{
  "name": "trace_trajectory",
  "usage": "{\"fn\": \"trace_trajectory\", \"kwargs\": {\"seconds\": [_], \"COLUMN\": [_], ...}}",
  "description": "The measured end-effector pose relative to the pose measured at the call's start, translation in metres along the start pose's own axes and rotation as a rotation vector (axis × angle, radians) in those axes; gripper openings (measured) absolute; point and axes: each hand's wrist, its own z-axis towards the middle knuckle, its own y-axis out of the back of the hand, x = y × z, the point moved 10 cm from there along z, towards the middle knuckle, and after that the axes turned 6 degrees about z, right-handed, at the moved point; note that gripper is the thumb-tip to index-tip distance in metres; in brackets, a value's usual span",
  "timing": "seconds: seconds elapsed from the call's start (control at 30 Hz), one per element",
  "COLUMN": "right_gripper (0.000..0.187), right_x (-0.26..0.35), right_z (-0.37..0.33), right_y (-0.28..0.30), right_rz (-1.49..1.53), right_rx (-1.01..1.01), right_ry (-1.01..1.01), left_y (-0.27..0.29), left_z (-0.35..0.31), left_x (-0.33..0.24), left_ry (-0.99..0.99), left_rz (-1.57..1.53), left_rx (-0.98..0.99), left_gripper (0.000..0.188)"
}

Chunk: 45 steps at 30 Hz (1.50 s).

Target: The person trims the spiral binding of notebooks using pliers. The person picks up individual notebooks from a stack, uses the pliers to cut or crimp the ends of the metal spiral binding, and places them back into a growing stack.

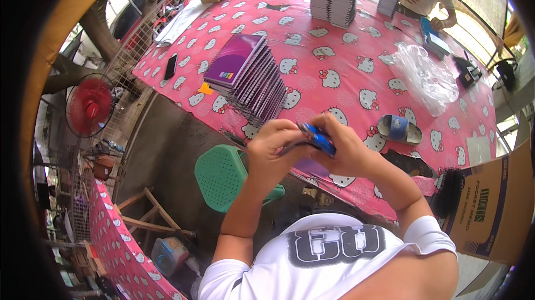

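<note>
Left hand (pixel 273 145) and right hand (pixel 351 149) close together, both gripping a small blue object (pixel 322 141) by the pink table (pixel 351 89)! Purple notebooks (pixel 238 66) stacked beyond, green stool (pixel 219 178) lower left, slipper (pixel 398 129) over to the right!

Two big black numbers are printed on the white shirt (pixel 362 272). Words are printed sideways, in dark and in green letters, on the brown cardboard box (pixel 473 188). On the top purple notebook (pixel 237 60), a small row of coloured blocks is shown; any letters there are too small to be read.
</note>
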Motion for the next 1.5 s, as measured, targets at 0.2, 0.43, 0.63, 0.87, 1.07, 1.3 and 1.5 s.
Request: {"fn": "trace_trajectory", "kwargs": {"seconds": [0.2,0.43,0.63,0.87,1.07,1.3,1.5], "right_gripper": [0.049,0.057,0.061,0.048,0.040,0.035,0.036], "right_x": [0.002,-0.018,-0.067,-0.096,-0.078,-0.065,-0.066], "right_z": [0.059,0.166,0.210,0.193,0.183,0.179,0.175], "right_y": [0.021,0.033,0.033,0.018,0.006,-0.001,-0.004], "right_rz": [0.546,0.751,-0.206,-0.056,-0.083,-0.148,-0.172], "right_rx": [-0.303,-0.533,-0.445,-0.550,-0.660,-0.700,-0.711], "right_ry": [0.033,-0.044,-0.246,-0.058,0.015,0.136,0.145], "left_y": [0.072,0.139,0.158,0.147,0.136,0.136,0.130], "left_z": [-0.009,0.066,0.109,0.086,0.070,0.064,0.061], "left_x": [0.021,0.033,0.099,0.156,0.137,0.148,0.162], "left_ry": [0.266,0.183,0.384,0.333,0.238,0.137,0.103], "left_rz": [-0.514,-0.269,0.410,0.047,0.000,-0.132,-0.210], "left_rx": [-0.432,-0.522,-0.335,-0.475,-0.671,-0.786,-0.753], "left_gripper": [0.073,0.046,0.018,0.030,0.026,0.017,0.019]}}
